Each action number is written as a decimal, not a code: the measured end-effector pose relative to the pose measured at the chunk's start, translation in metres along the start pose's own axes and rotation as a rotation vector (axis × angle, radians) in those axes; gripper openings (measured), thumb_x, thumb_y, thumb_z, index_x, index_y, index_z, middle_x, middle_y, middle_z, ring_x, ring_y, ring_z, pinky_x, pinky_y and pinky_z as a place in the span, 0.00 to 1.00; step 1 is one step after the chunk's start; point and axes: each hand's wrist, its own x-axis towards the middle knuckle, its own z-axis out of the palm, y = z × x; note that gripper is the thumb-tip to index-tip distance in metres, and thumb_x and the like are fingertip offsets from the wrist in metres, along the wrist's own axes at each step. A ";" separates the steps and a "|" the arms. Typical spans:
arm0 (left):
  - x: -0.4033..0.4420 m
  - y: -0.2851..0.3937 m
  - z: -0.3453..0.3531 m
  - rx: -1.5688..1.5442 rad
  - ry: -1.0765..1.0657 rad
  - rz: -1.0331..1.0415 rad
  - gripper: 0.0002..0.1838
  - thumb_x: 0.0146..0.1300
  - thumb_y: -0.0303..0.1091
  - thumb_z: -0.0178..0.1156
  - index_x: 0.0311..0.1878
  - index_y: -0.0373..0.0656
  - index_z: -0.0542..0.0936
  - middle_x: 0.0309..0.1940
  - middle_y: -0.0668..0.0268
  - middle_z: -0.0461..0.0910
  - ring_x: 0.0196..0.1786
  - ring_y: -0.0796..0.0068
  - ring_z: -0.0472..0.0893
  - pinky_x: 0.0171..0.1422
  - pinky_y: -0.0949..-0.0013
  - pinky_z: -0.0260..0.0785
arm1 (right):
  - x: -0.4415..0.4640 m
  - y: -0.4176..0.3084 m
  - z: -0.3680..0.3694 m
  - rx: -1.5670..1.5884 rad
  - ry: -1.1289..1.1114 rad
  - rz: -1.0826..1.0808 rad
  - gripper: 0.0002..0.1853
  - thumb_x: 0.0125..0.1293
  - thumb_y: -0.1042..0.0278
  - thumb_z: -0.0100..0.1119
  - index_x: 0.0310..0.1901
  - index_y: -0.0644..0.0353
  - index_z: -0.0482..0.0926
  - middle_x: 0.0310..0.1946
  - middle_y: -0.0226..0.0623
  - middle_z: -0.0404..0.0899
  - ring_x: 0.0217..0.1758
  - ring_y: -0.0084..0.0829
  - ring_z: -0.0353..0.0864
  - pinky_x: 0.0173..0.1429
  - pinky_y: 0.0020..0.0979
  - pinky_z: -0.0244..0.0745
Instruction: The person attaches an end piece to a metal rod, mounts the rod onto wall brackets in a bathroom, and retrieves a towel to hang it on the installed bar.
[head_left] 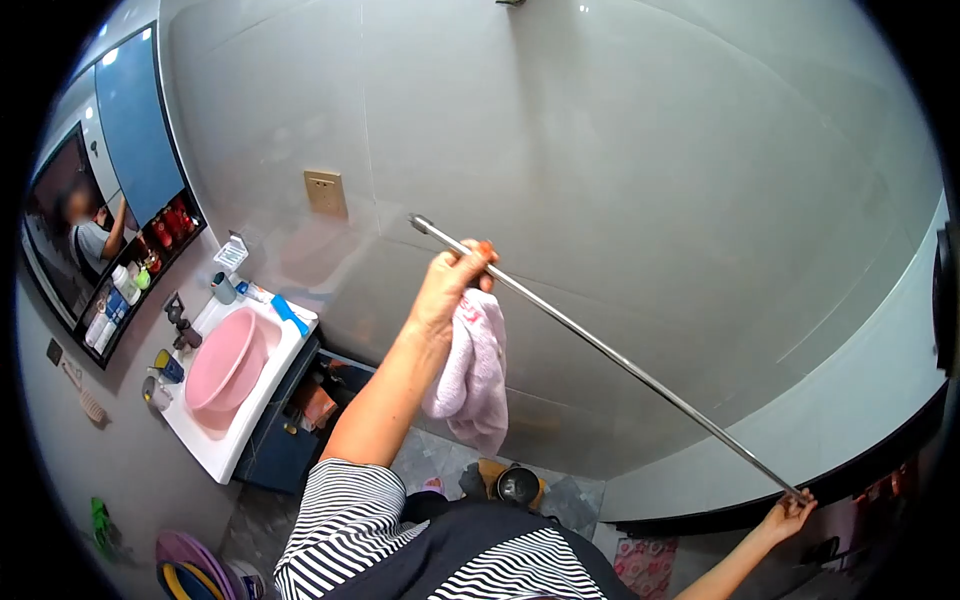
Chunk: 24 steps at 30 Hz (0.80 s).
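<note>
1. Rod. The metal rod (620, 360) is held slantwise between the hands; its thicker end is carried a little beyond the left hand, and its lower end is met by the right hand.

2. Left hand. The rod is gripped by the left hand (458, 280), whose fingers are curled about it near the thicker end. A pale pink cloth (474, 375) is suspended beneath the same hand; whether it is also wrapped around the rod cannot be told.

3. Right hand. The lower end of the rod is grasped by the right hand (788, 518), chiefly with the fingertips.

4. Surroundings. A grey wall (650, 150) is seen beyond the hands, with a socket plate (325, 194) set in it to the left of the left hand. Contact between rod and wall cannot be judged. Farther left and lower, a pink basin (222, 355) is seated in a white sink (222, 458). Below the hands, a dark pot (517, 487) is seen near the floor (430, 460).

5. Handling. The rod is best supported at both ends, so that neither is swung against the wall. Loose cloth is best gathered into the left palm, lest the grip be spoiled.
</note>
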 end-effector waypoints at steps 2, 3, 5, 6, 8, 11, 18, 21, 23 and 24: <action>0.005 0.012 -0.014 -0.024 0.024 0.003 0.11 0.59 0.39 0.64 0.31 0.42 0.76 0.20 0.69 0.74 0.19 0.83 0.72 0.21 0.82 0.62 | 0.001 -0.015 -0.022 0.032 -0.058 0.012 0.10 0.68 0.62 0.52 0.37 0.61 0.75 0.34 0.37 0.79 0.33 0.27 0.79 0.37 0.27 0.77; 0.004 0.009 -0.015 -0.016 0.034 0.023 0.12 0.59 0.41 0.64 0.31 0.41 0.76 0.19 0.69 0.74 0.19 0.83 0.72 0.21 0.82 0.62 | 0.002 -0.018 -0.030 0.055 0.048 0.007 0.11 0.67 0.63 0.53 0.37 0.63 0.75 0.34 0.38 0.79 0.29 0.28 0.77 0.36 0.28 0.75; 0.002 0.007 -0.020 -0.014 0.061 0.038 0.14 0.59 0.42 0.64 0.31 0.41 0.77 0.19 0.69 0.73 0.19 0.83 0.73 0.21 0.82 0.62 | 0.006 -0.023 -0.036 0.048 -0.050 0.023 0.11 0.68 0.62 0.52 0.37 0.64 0.75 0.35 0.39 0.79 0.29 0.28 0.78 0.35 0.28 0.75; 0.002 0.005 -0.022 -0.073 0.081 0.037 0.15 0.60 0.44 0.63 0.32 0.41 0.77 0.19 0.69 0.73 0.19 0.82 0.73 0.21 0.82 0.63 | 0.006 -0.028 -0.043 0.051 -0.138 0.032 0.12 0.68 0.62 0.51 0.37 0.64 0.75 0.36 0.39 0.79 0.29 0.28 0.78 0.35 0.28 0.75; 0.003 0.001 -0.024 -0.126 0.108 0.040 0.16 0.60 0.45 0.62 0.32 0.40 0.76 0.19 0.69 0.73 0.19 0.82 0.73 0.21 0.82 0.63 | 0.015 -0.041 -0.069 0.059 -0.281 0.094 0.13 0.69 0.62 0.49 0.38 0.65 0.75 0.36 0.39 0.79 0.31 0.29 0.78 0.36 0.29 0.74; -0.004 -0.009 -0.028 -0.026 0.131 0.109 0.20 0.63 0.51 0.57 0.34 0.40 0.76 0.18 0.69 0.73 0.19 0.83 0.72 0.20 0.81 0.64 | 0.034 -0.055 -0.092 -0.017 -0.137 0.035 0.13 0.70 0.63 0.48 0.42 0.66 0.74 0.36 0.41 0.79 0.37 0.33 0.78 0.41 0.29 0.73; -0.021 -0.026 -0.050 0.148 0.048 -0.124 0.20 0.67 0.48 0.51 0.38 0.37 0.78 0.15 0.67 0.73 0.14 0.85 0.68 0.17 0.83 0.60 | -0.031 -0.063 -0.014 0.167 -0.222 0.090 0.10 0.60 0.61 0.55 0.32 0.58 0.75 0.25 0.37 0.75 0.22 0.34 0.69 0.29 0.37 0.66; -0.024 -0.042 -0.067 -0.006 -0.052 -0.181 0.19 0.70 0.41 0.48 0.44 0.31 0.77 0.16 0.65 0.73 0.15 0.83 0.70 0.18 0.82 0.62 | -0.038 -0.062 0.001 -0.006 -0.025 -0.082 0.10 0.62 0.61 0.52 0.32 0.58 0.75 0.25 0.36 0.75 0.25 0.35 0.71 0.29 0.38 0.66; -0.028 -0.049 -0.070 -0.042 0.006 -0.172 0.20 0.70 0.42 0.47 0.44 0.31 0.77 0.16 0.65 0.73 0.15 0.82 0.70 0.18 0.82 0.62 | -0.037 -0.063 0.005 -0.034 -0.015 -0.058 0.11 0.63 0.60 0.51 0.32 0.58 0.75 0.24 0.36 0.75 0.25 0.36 0.72 0.30 0.38 0.66; -0.029 -0.052 -0.070 -0.074 0.054 -0.163 0.21 0.70 0.43 0.47 0.45 0.31 0.77 0.16 0.65 0.73 0.15 0.82 0.70 0.18 0.82 0.62 | -0.036 -0.064 0.007 -0.056 -0.001 -0.041 0.11 0.63 0.59 0.50 0.31 0.58 0.75 0.24 0.36 0.75 0.26 0.36 0.72 0.30 0.39 0.67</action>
